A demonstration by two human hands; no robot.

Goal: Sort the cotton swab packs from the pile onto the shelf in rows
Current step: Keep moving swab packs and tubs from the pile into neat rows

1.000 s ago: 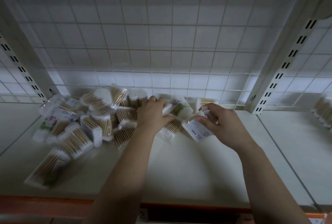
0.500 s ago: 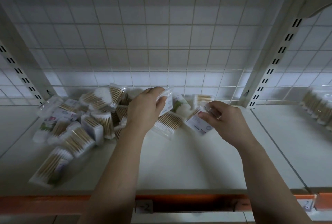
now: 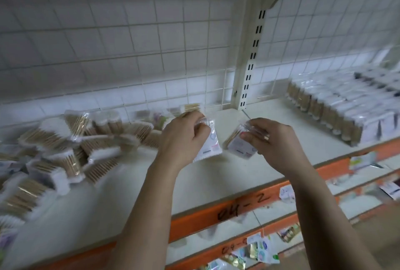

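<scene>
A loose pile of cotton swab packs (image 3: 65, 146) lies on the left part of the white shelf (image 3: 238, 172). My left hand (image 3: 184, 137) grips one clear pack (image 3: 208, 146) by its top, lifted above the shelf. My right hand (image 3: 270, 140) pinches a second pack (image 3: 237, 144) just to the right of it. Both packs hang with their white labels facing me. On the right part of the shelf stand neat rows of swab packs (image 3: 337, 109), a forearm's length from my right hand.
A white wire grid (image 3: 151, 42) backs the shelf, and a slotted upright post (image 3: 252, 60) divides it. The orange front rail (image 3: 238, 209) bears the marking "04-2". Lower shelves (image 3: 357, 183) at the right hold small packets and tags (image 3: 262, 248).
Both hands have lifted off the pile, each with a pack, and shifted right. My view has swung right, so the arranged rows now show.
</scene>
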